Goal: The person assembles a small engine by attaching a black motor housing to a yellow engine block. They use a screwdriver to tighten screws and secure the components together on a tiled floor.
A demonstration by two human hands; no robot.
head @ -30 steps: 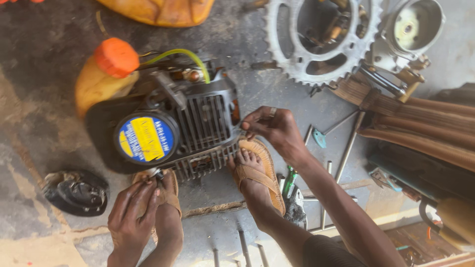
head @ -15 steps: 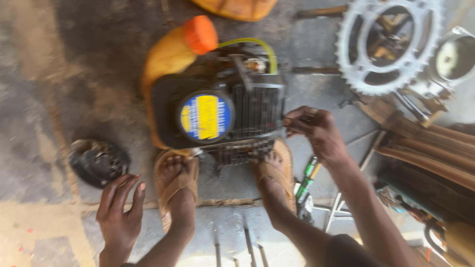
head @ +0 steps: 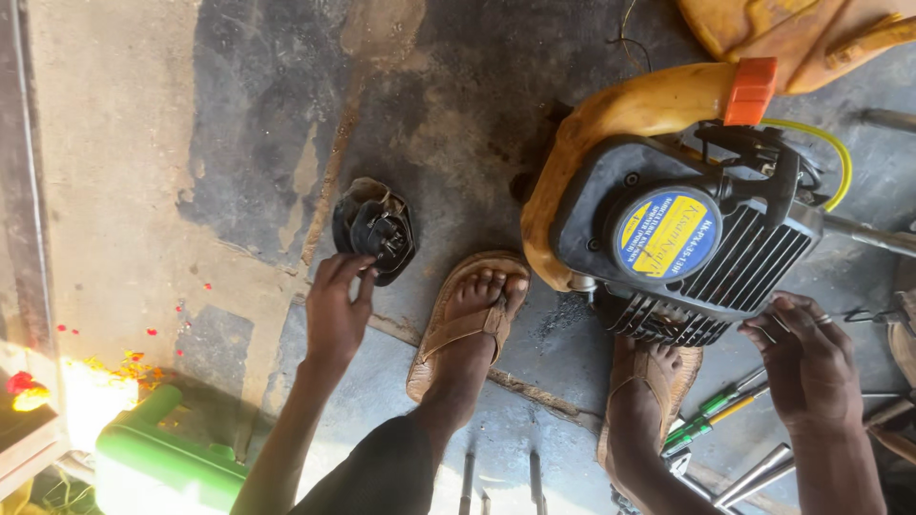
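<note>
My left hand [head: 336,310] lay open, fingertips touching the black engine cover [head: 375,229]. My right hand [head: 804,362] pinched something too small to tell beside the small engine [head: 682,253].

Small petrol engine [head: 682,243] lying on stained concrete floor [head: 153,143], black housing with round yellow-and-blue label, yellow fuel tank [head: 630,110] with orange cap [head: 751,91] at far side. Right hand [head: 806,358] at the engine's cooling fins, fingers curled, contents not discernible. Left hand [head: 336,310] open, fingertips touching a small black cover part [head: 375,227] on the floor. Two sandalled feet between the hands. Green-handled screwdrivers [head: 716,412] near right. Green container [head: 157,458] near left.
</note>
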